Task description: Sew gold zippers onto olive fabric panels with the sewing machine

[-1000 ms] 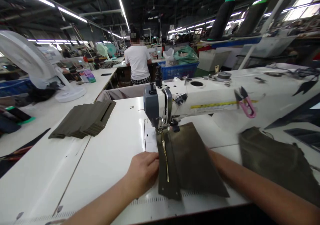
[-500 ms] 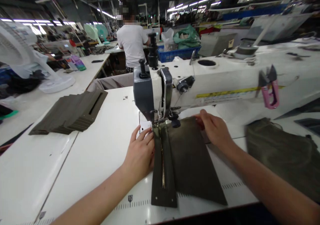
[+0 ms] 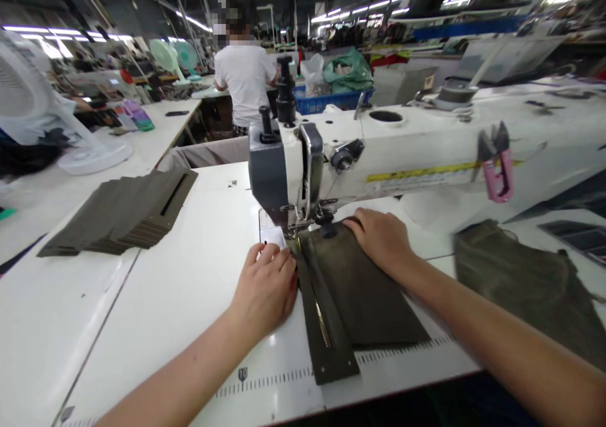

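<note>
An olive fabric panel [image 3: 364,288] with a brass zipper [image 3: 323,323] lies under the needle of a white sewing machine [image 3: 402,155]. My left hand [image 3: 265,288] rests at the panel's left edge beside the presser foot, its fingers curled down against the zipper strip. My right hand [image 3: 379,237] lies flat on the panel's far right corner, near the needle, with fingers stretched out. Neither hand lifts the cloth off the table.
A stack of olive fabric pieces [image 3: 123,215] lies at the left of the table. A crumpled olive pile [image 3: 516,282] is on the right. Pink thread snips [image 3: 497,162] hang on the machine arm. A person in a white shirt [image 3: 246,79] stands behind. A white fan [image 3: 42,117] is far left.
The panel has swung so its near end points more to the right. My left hand curled its fingers and stayed at the zipper edge. My right hand shifted slightly left on the far corner.
</note>
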Available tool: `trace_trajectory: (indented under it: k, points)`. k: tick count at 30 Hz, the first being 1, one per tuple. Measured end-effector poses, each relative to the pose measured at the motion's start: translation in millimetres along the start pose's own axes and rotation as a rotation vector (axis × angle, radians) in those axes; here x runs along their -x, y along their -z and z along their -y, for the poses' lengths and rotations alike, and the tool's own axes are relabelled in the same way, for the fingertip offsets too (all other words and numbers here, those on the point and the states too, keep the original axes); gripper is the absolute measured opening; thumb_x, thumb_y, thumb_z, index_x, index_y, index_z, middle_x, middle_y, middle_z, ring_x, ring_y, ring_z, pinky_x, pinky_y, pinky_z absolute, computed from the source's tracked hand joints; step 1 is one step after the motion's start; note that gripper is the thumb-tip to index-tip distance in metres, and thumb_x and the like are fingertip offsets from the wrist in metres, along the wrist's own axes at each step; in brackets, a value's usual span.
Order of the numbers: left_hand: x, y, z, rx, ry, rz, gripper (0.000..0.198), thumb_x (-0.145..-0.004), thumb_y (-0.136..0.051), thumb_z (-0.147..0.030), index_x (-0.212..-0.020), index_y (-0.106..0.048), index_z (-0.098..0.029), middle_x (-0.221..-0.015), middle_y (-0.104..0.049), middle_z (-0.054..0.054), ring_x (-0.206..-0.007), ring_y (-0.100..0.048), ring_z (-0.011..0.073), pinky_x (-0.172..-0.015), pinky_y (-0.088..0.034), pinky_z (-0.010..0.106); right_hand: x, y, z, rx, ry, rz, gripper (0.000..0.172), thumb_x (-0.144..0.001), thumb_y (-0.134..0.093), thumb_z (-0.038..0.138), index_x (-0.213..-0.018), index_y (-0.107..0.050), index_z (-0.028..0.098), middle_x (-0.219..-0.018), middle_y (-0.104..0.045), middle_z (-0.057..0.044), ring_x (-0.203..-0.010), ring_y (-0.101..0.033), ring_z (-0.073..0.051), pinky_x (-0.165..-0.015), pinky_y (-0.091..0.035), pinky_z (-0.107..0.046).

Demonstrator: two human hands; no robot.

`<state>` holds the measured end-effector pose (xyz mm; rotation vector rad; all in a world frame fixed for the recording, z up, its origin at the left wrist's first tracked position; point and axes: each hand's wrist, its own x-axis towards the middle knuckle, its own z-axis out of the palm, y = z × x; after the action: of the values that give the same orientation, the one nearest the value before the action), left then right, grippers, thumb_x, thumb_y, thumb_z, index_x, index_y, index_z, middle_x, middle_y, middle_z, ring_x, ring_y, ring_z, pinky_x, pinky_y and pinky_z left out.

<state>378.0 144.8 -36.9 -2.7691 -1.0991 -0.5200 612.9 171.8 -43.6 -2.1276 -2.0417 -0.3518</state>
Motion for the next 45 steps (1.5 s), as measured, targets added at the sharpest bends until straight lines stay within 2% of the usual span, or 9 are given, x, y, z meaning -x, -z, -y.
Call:
trace_trajectory:
  k: [4, 8, 12, 16, 21, 34, 39, 43, 45]
  points:
    - [1, 0.3, 0, 0.054, 0.033, -0.030, 0.013, -0.078, -0.044, -0.014, -0.082, -0.057, -0.015, -0.092, -0.063, 0.009, -0.086, -0.053, 0.0259, -0.081, -0.040, 0.047, 18, 11, 22, -0.125, 0.316, -0.244, 0.020, -0.087, -0.044, 0.023, -0.083, -0.060, 0.012, -0.088, -0.062, -0.013, -0.086, -0.054, -0.025, -0.075, -0.040, -0.036]
    - [3, -4.9, 3, 0.089, 0.094, -0.132, 0.013, -0.080, -0.046, -0.014, -0.088, -0.056, -0.014, -0.094, -0.062, 0.010, -0.088, -0.055, 0.0251, -0.081, -0.045, 0.045, 39, 9, 56, -0.415, 0.542, -0.227, 0.033, -0.089, -0.036, 0.021, -0.109, -0.057, 0.004, -0.113, -0.058, -0.017, -0.107, -0.050, -0.024, -0.093, -0.041, -0.039]
    - [6, -14.7, 13, 0.133, 0.025, -0.217, 0.025, -0.081, -0.044, -0.011, -0.103, -0.054, -0.013, -0.106, -0.061, 0.013, -0.098, -0.057, 0.0240, -0.090, -0.046, 0.045, 45, -2, 71, -0.429, 0.536, -0.140, 0.039, -0.089, -0.031, 0.016, -0.115, -0.053, -0.005, -0.120, -0.053, -0.022, -0.117, -0.045, -0.026, -0.100, -0.037, -0.040]
    - [5, -18.8, 22, 0.201, -0.154, -0.204, 0.026, -0.084, -0.042, -0.010, -0.104, -0.058, -0.016, -0.107, -0.063, 0.012, -0.100, -0.059, 0.0223, -0.090, -0.048, 0.042, 46, -3, 72, -0.399, 0.510, -0.109, 0.040, -0.089, -0.029, 0.015, -0.117, -0.052, -0.003, -0.125, -0.049, -0.021, -0.119, -0.043, -0.026, -0.101, -0.035, -0.041]
    - [1, -15.9, 26, 0.187, -0.252, -0.152, 0.026, -0.085, -0.040, -0.010, -0.101, -0.061, -0.012, -0.105, -0.064, 0.014, -0.102, -0.059, 0.0244, -0.092, -0.046, 0.044, 46, 1, 73, -0.376, 0.508, -0.070, 0.041, -0.089, -0.030, 0.016, -0.118, -0.051, -0.005, -0.126, -0.047, -0.023, -0.120, -0.041, -0.028, -0.102, -0.034, -0.041]
    - [-3, -18.0, 23, 0.159, -0.163, -0.131, 0.024, -0.081, -0.044, -0.010, -0.097, -0.061, -0.014, -0.101, -0.064, 0.011, -0.097, -0.060, 0.0241, -0.087, -0.050, 0.044, 37, -5, 65, -0.416, 0.551, -0.069, 0.040, -0.090, -0.031, 0.018, -0.117, -0.051, -0.002, -0.124, -0.050, -0.021, -0.121, -0.040, -0.026, -0.101, -0.034, -0.042]
    - [-3, -20.3, 23, 0.135, -0.148, -0.135, 0.024, -0.080, -0.046, -0.008, -0.100, -0.059, -0.013, -0.103, -0.063, 0.013, -0.098, -0.059, 0.0245, -0.086, -0.050, 0.043, 31, -4, 58, -0.597, 0.573, -0.114, 0.025, -0.086, -0.042, 0.020, -0.104, -0.056, 0.011, -0.115, -0.055, -0.014, -0.112, -0.046, -0.025, -0.095, -0.040, -0.044]
    - [4, -15.7, 18, 0.146, -0.162, -0.129, 0.023, -0.080, -0.048, -0.008, -0.099, -0.059, -0.012, -0.102, -0.063, 0.013, -0.100, -0.058, 0.0245, -0.089, -0.048, 0.043, 37, 2, 57, -0.764, 0.477, -0.101, 0.008, -0.080, -0.049, 0.017, -0.086, -0.053, 0.016, -0.095, -0.060, -0.011, -0.093, -0.054, -0.022, -0.082, -0.047, -0.040]
    - [9, -12.7, 14, 0.151, -0.177, -0.123, 0.022, -0.080, -0.048, -0.008, -0.099, -0.059, -0.011, -0.102, -0.063, 0.013, -0.099, -0.059, 0.0243, -0.090, -0.048, 0.043, 46, 5, 61, -0.743, 0.463, -0.132, 0.012, -0.080, -0.045, 0.013, -0.089, -0.052, 0.014, -0.097, -0.060, -0.012, -0.097, -0.054, -0.023, -0.085, -0.046, -0.041]
